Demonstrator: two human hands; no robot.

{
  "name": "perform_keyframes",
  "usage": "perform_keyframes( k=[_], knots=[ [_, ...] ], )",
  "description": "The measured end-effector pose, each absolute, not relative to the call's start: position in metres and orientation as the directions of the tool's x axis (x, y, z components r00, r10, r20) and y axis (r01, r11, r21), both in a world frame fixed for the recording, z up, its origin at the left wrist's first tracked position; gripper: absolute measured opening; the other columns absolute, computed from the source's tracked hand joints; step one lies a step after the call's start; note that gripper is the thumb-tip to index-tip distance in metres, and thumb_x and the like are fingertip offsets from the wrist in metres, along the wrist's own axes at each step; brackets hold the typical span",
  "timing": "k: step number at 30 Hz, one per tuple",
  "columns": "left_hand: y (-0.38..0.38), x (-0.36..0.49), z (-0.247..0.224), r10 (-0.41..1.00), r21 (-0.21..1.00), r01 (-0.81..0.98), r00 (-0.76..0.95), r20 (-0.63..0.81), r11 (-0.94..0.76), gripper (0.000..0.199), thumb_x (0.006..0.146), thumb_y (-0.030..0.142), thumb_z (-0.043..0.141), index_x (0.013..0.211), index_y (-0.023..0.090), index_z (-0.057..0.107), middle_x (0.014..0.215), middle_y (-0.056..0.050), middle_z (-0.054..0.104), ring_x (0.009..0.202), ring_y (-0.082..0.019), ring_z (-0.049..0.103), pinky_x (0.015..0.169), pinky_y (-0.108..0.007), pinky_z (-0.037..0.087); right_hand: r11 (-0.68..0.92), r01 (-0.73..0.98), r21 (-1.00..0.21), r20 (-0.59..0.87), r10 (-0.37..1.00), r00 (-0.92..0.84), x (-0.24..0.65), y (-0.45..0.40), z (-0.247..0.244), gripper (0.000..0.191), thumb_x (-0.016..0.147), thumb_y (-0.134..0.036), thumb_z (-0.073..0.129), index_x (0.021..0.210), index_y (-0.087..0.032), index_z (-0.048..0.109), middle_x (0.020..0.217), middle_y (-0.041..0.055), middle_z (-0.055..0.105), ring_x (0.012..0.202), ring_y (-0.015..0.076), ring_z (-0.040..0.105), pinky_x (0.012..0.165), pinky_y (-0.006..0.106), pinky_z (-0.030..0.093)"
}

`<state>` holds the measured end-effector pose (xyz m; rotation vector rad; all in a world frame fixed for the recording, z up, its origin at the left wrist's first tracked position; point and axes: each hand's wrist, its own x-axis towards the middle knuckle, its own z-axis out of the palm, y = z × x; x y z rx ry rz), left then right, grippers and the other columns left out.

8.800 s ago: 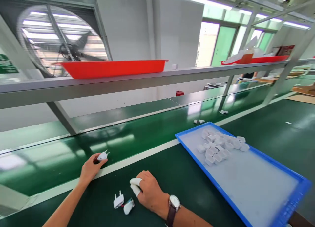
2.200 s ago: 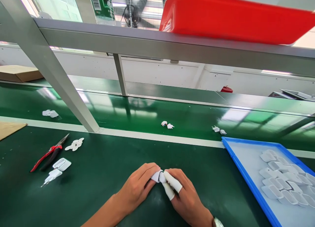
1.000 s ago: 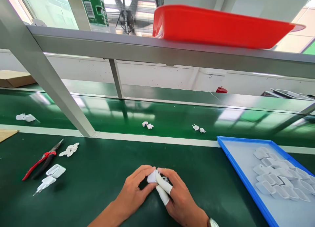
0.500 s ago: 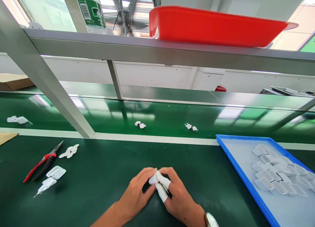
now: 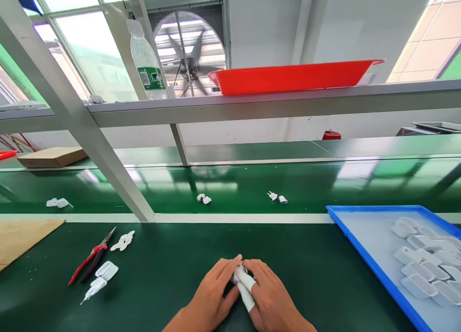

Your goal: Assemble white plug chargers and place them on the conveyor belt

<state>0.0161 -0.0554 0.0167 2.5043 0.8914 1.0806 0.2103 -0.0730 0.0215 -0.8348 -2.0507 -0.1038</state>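
Note:
My left hand (image 5: 216,291) and my right hand (image 5: 275,293) meet at the front middle of the green table. Between their fingertips they pinch a small white plastic piece (image 5: 236,275), mostly hidden by the fingers. White finger cots (image 5: 246,298) cover the thumb and a finger of my right hand. Off to the left lie red-and-black needle-nose pliers (image 5: 94,256), a flat cluster of white parts (image 5: 123,240) and a white plastic part with a narrow tip (image 5: 99,281).
At right a blue-rimmed tray (image 5: 374,264) holds several translucent white plastic parts (image 5: 421,269). Small white pieces (image 5: 204,198) rest on the green strip behind. A metal frame with a shelf bar (image 5: 273,106) crosses above, bearing a red tray (image 5: 288,77) and a bottle (image 5: 147,63). Brown cardboard (image 5: 25,238) lies left.
The head view has tilted up and shifted left, showing more of the fan and bottle. Both hands still pinch the white piece, with the fingers slightly repositioned around it.

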Motion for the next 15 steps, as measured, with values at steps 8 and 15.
perform_keyframes(
  k=[8, 15],
  knots=[
    [0.076, -0.053, 0.054, 0.885, 0.315, 0.888, 0.18, 0.43, -0.334, 0.036, 0.093, 0.027, 0.062, 0.128, 0.02, 0.061, 0.113, -0.009, 0.07, 0.101, -0.025, 0.067, 0.093, -0.04, 0.057, 0.703, 0.697, -0.137, 0.831, 0.465, -0.306, 0.228, -0.061, 0.013, 0.029, 0.099, -0.018, 0.045, 0.119, -0.017, 0.066, 0.115, 0.0162, 0.072, 0.101, 0.0318, 0.071, 0.077, 0.046, 0.065],
    [0.164, -0.14, 0.059, 0.92, 0.242, 0.966, -0.174, 0.351, 0.091, 0.023, 0.085, 0.015, 0.061, 0.106, 0.01, 0.066, 0.097, -0.012, 0.07, 0.092, -0.028, 0.069, 0.085, -0.043, 0.055, 0.798, 0.564, -0.212, 0.886, 0.4, -0.232, 0.223, -0.041, -0.022, 0.032, 0.101, -0.026, 0.058, 0.132, -0.03, 0.062, 0.104, 0.0035, 0.076, 0.088, 0.0235, 0.075, 0.081, 0.035, 0.065]
  ],
)
